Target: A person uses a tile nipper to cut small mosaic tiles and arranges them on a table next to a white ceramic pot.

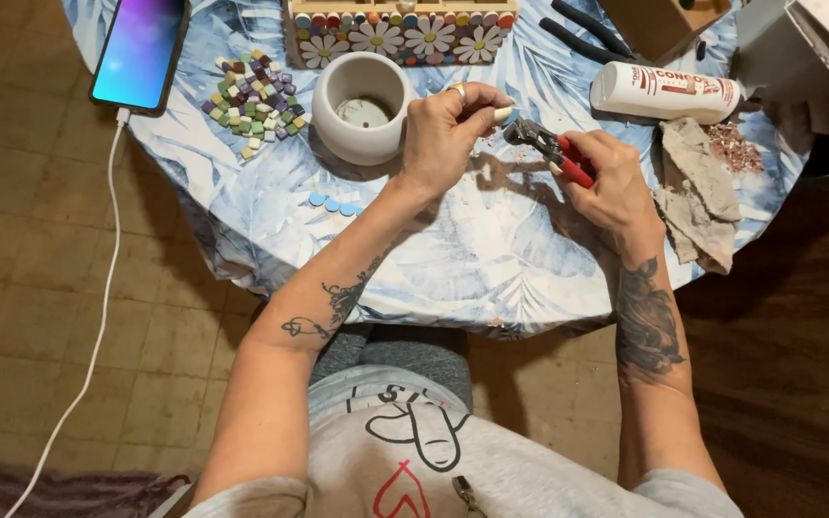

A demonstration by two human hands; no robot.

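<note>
Two hands are busy at once here, both raised just above the bench (491,259). My left hand (445,134) is closed in a pinch, thumb and forefinger nipping a small pale tile piece (504,114) by its edge, and I offer it to the jaws of the nippers (547,146). My right hand (606,187) is wrapped around the red handles, fingers curled but not squeezed fully home, since the handles stand a little apart. Whether the jaws already bite the piece I cannot tell; they meet it right at the tip.

Just beside my left hand, on the far side, stands the white round pot (362,105). Its outside looks bare, with no tiles stuck on that I can see, so by my reckoning the covering has hardly begun and most of it is left. Near the pot, on its near side, a few light blue rounded pieces (331,203) lie in a short row, which I take for pieces already shaped. To the left of the pot sits a loose heap of small coloured square tiles (253,99), uncut.

Far right lies a white glue bottle (664,93) on its side, cap on, and near it a crumpled grey rag (698,187). A box decorated with daisies (400,34) stands at the far edge, and a phone (141,50) with its screen lit lies far left, its white cable trailing down to the floor.
</note>
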